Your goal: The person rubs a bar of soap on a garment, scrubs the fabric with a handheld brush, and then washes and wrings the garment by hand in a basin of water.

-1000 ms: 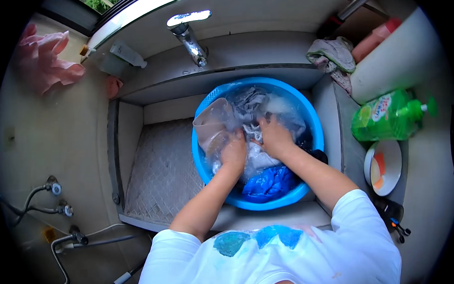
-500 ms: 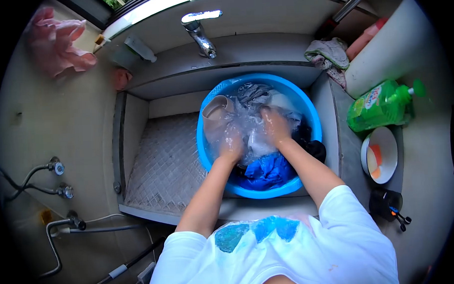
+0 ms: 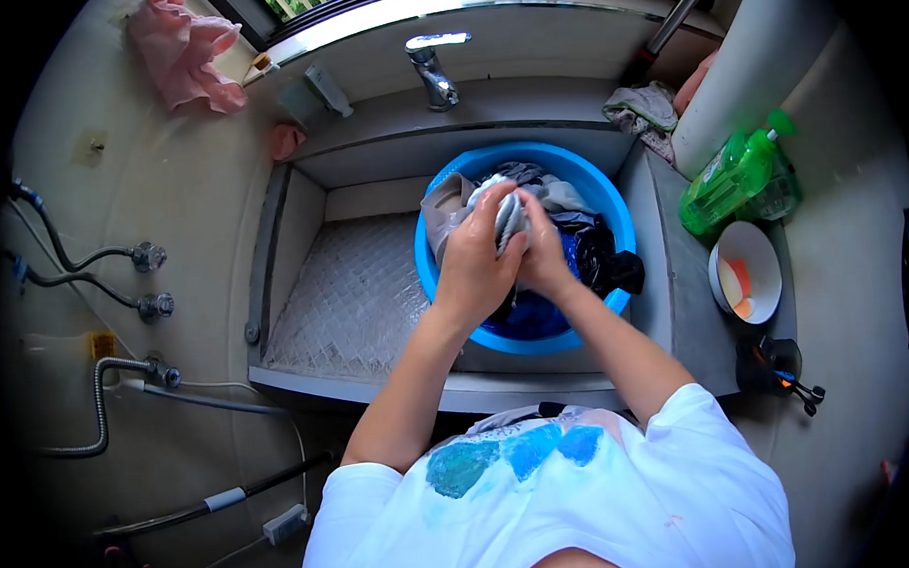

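Observation:
A wet, bunched light grey and white cloth (image 3: 510, 224) is squeezed between my two hands above a blue basin (image 3: 557, 343). My left hand (image 3: 474, 268) wraps it from the left, and my right hand (image 3: 546, 253) presses it from the right. Below them the basin holds water and several garments. A beige garment (image 3: 442, 216) lies over the left rim, and a black one (image 3: 614, 266) reaches the right rim. Blue fabric (image 3: 526, 317) sits near the front, partly behind my wrists. The exact kind of the held cloth cannot be made out.
The basin stands in a grey sink (image 3: 345, 298) with a textured floor. A chrome tap (image 3: 435, 76) rises behind it. On the right ledge are a green pump bottle (image 3: 726, 179), a white bowl (image 3: 746, 259) and a dark cup (image 3: 768, 363). Folded cloths (image 3: 644, 112) lie behind.
Both hands have come up out of the water and together, now gripping the bunched cloth. The splashing has stopped, and the camera view has shifted slightly.

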Available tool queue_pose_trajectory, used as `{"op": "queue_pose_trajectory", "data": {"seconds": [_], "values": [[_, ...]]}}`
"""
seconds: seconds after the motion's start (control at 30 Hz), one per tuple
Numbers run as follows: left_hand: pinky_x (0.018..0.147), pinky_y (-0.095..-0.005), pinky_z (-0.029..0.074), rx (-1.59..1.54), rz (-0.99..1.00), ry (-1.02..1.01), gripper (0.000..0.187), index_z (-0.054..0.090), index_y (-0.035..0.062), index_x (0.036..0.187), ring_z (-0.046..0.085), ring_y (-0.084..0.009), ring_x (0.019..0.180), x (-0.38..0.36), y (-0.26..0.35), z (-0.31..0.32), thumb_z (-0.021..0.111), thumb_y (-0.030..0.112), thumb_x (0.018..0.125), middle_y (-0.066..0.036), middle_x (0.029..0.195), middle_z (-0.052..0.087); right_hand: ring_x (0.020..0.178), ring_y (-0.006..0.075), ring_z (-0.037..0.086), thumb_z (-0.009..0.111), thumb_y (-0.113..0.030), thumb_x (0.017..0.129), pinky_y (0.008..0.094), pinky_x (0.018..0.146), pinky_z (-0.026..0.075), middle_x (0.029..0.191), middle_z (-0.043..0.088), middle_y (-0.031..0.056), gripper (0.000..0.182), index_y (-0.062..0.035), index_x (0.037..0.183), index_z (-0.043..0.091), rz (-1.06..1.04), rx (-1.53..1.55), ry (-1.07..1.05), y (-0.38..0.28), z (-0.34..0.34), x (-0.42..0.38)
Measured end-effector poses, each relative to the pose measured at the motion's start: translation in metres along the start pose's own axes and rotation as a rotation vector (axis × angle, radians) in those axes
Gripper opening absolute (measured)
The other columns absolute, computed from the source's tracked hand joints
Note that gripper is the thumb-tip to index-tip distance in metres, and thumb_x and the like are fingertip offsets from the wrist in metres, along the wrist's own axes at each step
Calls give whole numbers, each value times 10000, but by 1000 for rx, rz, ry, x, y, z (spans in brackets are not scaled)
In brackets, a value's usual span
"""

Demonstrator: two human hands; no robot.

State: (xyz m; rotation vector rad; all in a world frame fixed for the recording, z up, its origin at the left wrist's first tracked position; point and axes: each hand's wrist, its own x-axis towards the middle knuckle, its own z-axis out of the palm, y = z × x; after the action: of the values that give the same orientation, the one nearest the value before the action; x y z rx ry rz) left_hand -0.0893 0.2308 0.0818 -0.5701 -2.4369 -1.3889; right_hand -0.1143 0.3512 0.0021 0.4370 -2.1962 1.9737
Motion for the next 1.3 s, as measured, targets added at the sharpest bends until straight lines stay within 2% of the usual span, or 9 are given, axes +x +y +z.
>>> {"op": "queue_pose_trajectory", "data": {"seconds": [0.17,0.23,0.4,0.63,0.7,0.9,0.97,1.1,1.3], "values": [[909,-394,495,-256,9,21,683,436,92,1382,613,-259,1117,4,14,-24,771,126,788,-134,1272,596,945,133,627,804,-33,692,298,849,515,1012,662,39,447,-34,1089,598,-49,197,-3,-40,-23,38],[981,-428,429,49,191,256,737,420,99,1405,525,-264,1242,-8,17,-42,792,185,775,-126,1345,548,903,128,652,770,29,706,325,835,542,955,686,33,376,-33,1048,627,33,449,-1,-70,-32,48],[1111,-431,324,87,-294,33,1186,271,12,1460,367,-367,1339,-45,-66,-33,928,363,537,-232,1439,347,899,200,685,737,65,713,355,815,565,978,697,69,373,-28,1060,636,114,838,-99,-123,-43,67],[1020,-398,411,-307,-276,-149,879,456,18,1341,532,-283,1184,-14,-77,35,879,200,593,-158,1280,545,895,221,688,718,61,722,353,806,568,944,704,89,314,-42,1011,649,91,1061,-205,-172,-34,84],[951,-387,458,-593,-430,70,710,550,22,1230,605,-248,1062,-8,-79,44,859,153,604,-111,1147,635,885,230,690,718,39,739,347,815,563,965,703,89,293,-41,1013,653,89,1103,-179,-149,-40,92],[852,-349,495,-8,-266,131,510,606,33,1093,649,-241,969,-35,-124,35,830,136,646,-101,1045,679,1028,175,635,782,8,730,315,926,497,1111,657,50,445,-26,1136,602,171,388,32,-48,-111,54],[852,-389,496,-305,-556,160,432,609,43,1045,652,-310,964,-41,-136,46,800,159,675,-139,1036,676,1048,197,621,830,-41,677,332,945,483,1117,646,73,533,-18,1146,578,119,123,-39,-16,-119,40],[832,-475,490,263,-515,-53,393,562,46,1068,605,-440,962,-35,-141,55,727,146,726,-217,1014,648,1069,344,579,768,-88,670,385,966,450,1090,613,169,575,-13,1192,539,-38,-653,-126,26,-125,20],[839,-471,507,787,-601,-413,296,534,92,1133,646,-359,987,-19,-161,90,591,115,844,-208,996,657,1159,328,505,782,-259,669,444,960,410,1202,553,138,517,-127,1148,636,-83,-573,-464,46,-82,53]]}}
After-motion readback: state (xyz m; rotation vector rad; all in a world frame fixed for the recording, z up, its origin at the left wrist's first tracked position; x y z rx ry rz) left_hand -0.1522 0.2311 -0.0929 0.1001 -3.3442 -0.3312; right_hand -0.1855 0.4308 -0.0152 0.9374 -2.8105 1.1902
